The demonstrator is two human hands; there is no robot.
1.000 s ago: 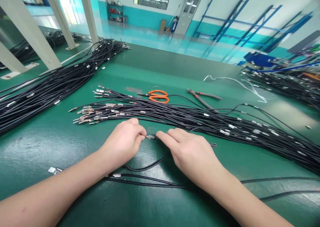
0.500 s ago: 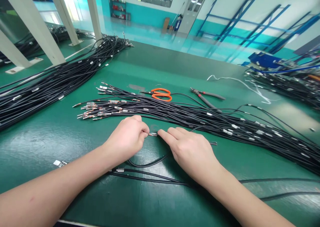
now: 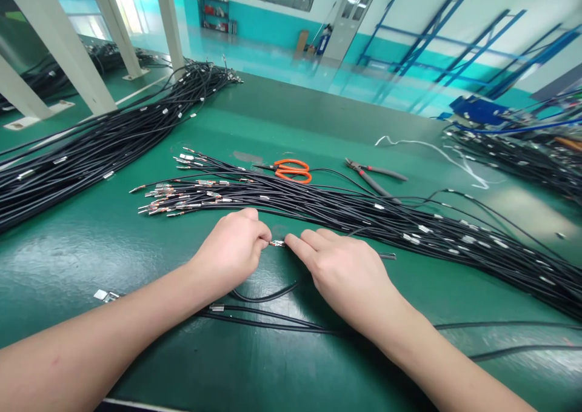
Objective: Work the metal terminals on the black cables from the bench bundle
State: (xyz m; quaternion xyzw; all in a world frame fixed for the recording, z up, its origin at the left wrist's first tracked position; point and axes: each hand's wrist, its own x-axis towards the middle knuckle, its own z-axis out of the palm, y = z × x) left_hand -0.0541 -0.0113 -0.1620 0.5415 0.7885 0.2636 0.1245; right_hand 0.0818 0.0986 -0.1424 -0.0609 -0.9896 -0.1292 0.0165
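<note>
Beyond the bench [image 3: 295, 112], I can make out a tall grey cabinet [image 3: 349, 27], a dark shelf unit [image 3: 216, 16] and blue metal frames [image 3: 433, 36].

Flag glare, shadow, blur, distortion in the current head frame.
Head view: glare whitens the glossy green tabletop at left and right; shadow darkens it under the right forearm. Head view: the black cable pile at far right looks smeared; slanting cream posts suggest wide-angle distortion. Head view: the silver metal terminal between left hand and right hand shows, fine detail too small to judge.
</note>
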